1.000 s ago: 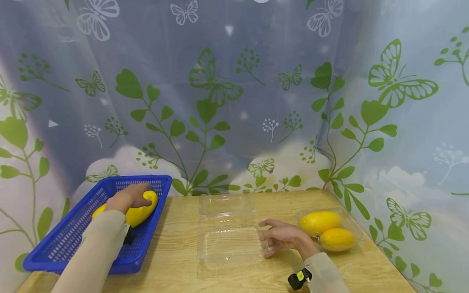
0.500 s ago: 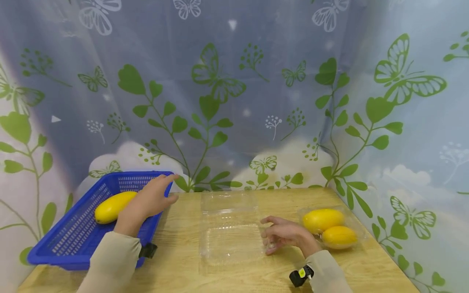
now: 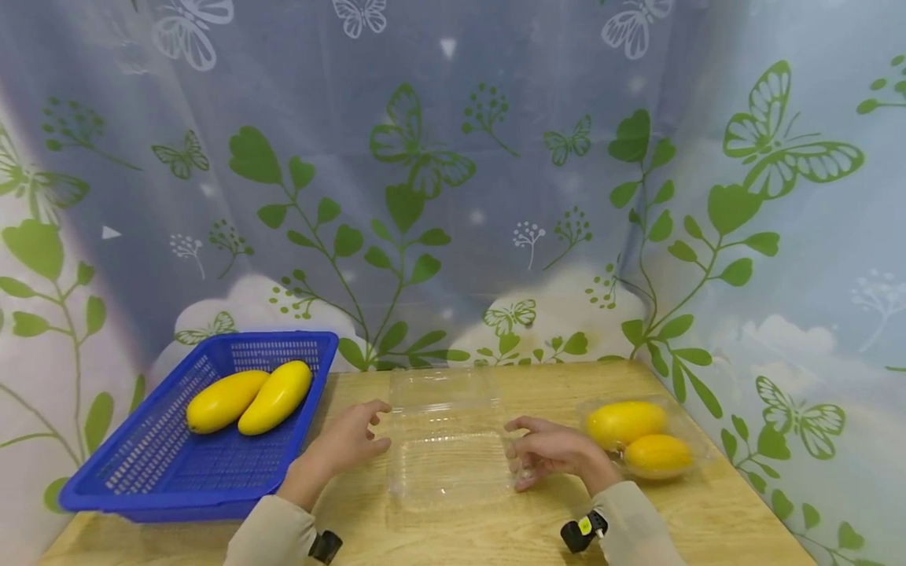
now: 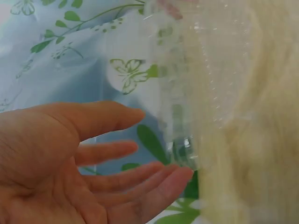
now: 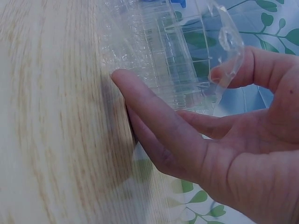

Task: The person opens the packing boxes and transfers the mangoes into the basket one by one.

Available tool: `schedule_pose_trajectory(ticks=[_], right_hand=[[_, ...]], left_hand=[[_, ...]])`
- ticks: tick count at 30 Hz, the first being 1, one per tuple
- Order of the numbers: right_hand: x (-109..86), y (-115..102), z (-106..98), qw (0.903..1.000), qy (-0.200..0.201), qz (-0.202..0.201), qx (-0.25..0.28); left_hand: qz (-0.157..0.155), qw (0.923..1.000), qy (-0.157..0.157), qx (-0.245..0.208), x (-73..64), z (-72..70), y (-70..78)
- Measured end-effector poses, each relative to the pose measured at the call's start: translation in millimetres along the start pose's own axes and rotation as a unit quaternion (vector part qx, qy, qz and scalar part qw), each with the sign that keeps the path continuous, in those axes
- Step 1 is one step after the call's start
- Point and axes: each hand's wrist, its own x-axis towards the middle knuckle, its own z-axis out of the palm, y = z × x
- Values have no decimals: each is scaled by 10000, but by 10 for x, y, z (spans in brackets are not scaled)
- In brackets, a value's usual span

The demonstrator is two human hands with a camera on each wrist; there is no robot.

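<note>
My left hand (image 3: 347, 444) reaches with spread, relaxed fingers toward the left side of a clear plastic clamshell box (image 3: 453, 472). In the left wrist view this hand (image 4: 117, 172) holds nothing. The box lies with its lid (image 3: 442, 391) folded back toward the wall. Nothing shows inside it. At the box's right edge, my right hand (image 3: 552, 456) rests with lightly bent, spread fingers; the right wrist view shows fingertips (image 5: 119, 77) against the clear plastic. Two yellow mangoes (image 3: 226, 401) lie side by side in the blue basket (image 3: 191, 499), left of my left hand.
On the right of the wooden table (image 3: 354, 511) stands a closed clear box (image 3: 697, 448) with two yellow fruits (image 3: 626, 424). A butterfly-patterned curtain (image 3: 453, 236) bounds the table at the back and right.
My left hand has let go of a mango in the basket and moved right and nearer, to the left side of the open box. The right hand stays at the box's edge.
</note>
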Motion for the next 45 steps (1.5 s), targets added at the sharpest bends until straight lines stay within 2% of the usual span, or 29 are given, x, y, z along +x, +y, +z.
schedule_pose_trajectory(ticks=[4, 12, 16, 21, 24, 26, 28, 30, 33, 37, 45], right_hand=[[4, -1, -1, 10000, -1, 9, 9], [3, 1, 36, 9999, -39, 12, 128], [6, 6, 50, 9998, -80, 19, 172], [19, 4, 72, 9995, -167, -67, 278], [43, 5, 114, 9988, -251, -163, 387], [67, 5, 156, 9984, -296, -242, 428], [95, 7, 205, 9979, -308, -330, 469], [125, 7, 255, 9976, -274, -427, 471], [164, 6, 332, 9971, -200, -563, 481], [202, 5, 442, 9960, -182, -690, 538], [232, -9, 636, 9933, -211, -1008, 521]], left_hand=[[-263, 9993, 20, -257, -19, 97, -8], [-479, 9972, -226, -529, -59, 271, -11], [-495, 9953, -267, -790, -70, 297, -2], [-246, 9967, -216, -744, -78, 277, 7], [11, 9984, -142, -546, -76, 253, -19], [32, 9991, -92, -411, -78, 221, -43], [-69, 9997, -73, -201, -77, 184, -73], [-298, 9995, -88, -16, -81, 139, -95], [-687, 9971, -187, 258, -85, 84, -118], [-1028, 9928, -264, 563, -86, 37, -129], [-1205, 9837, 32, 1337, -79, 14, -172]])
